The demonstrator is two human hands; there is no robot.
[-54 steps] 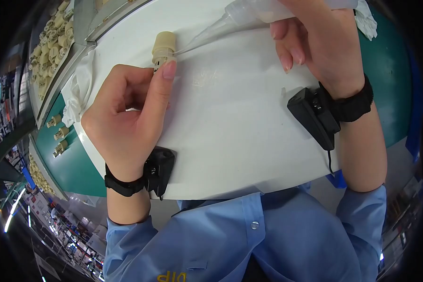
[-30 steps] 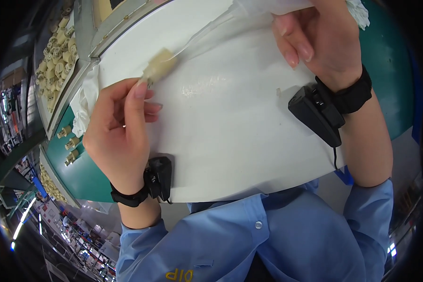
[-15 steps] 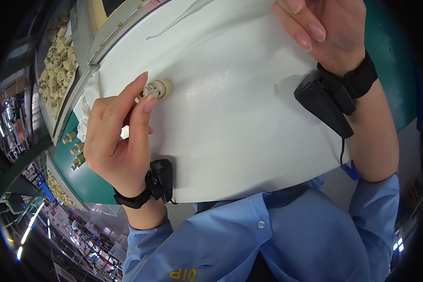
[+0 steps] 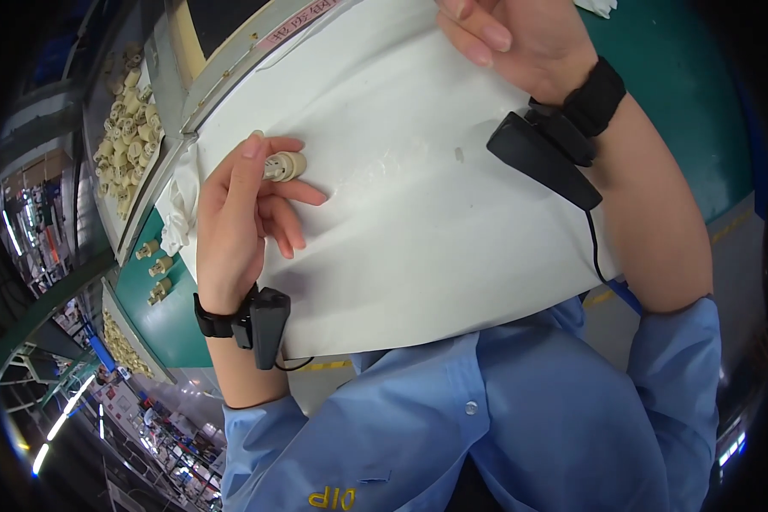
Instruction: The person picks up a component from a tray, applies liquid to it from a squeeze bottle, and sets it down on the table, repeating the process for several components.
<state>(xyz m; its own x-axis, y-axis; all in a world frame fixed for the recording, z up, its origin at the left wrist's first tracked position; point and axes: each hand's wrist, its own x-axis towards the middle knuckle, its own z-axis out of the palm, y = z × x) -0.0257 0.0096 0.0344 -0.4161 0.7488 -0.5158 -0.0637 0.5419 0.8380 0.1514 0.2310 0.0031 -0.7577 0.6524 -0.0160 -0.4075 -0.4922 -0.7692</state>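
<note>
My left hand is over the left part of the white sheet. It holds a small cream lamp socket between its fingers, with the wide round end pointing right. The thumb is at the socket's narrow end, and the lower fingers are loosely bent. At the top edge, my right hand is partly cut off by the picture. Its visible fingers are curled in, and whatever their tips hold, if anything, is out of sight. Both wrists wear black straps with small black devices.
A heap of similar cream sockets fills a tray at the far left. Several sockets stand on the green mat beside a crumpled white cloth. A metal frame borders the white sheet. A thin, pale tool lies near it.
My left hand has turned from a thumb-and-finger pinch to fingers extended around the lamp socket. In the picture my right hand has shifted left and slightly up. The whole view has shifted too.
</note>
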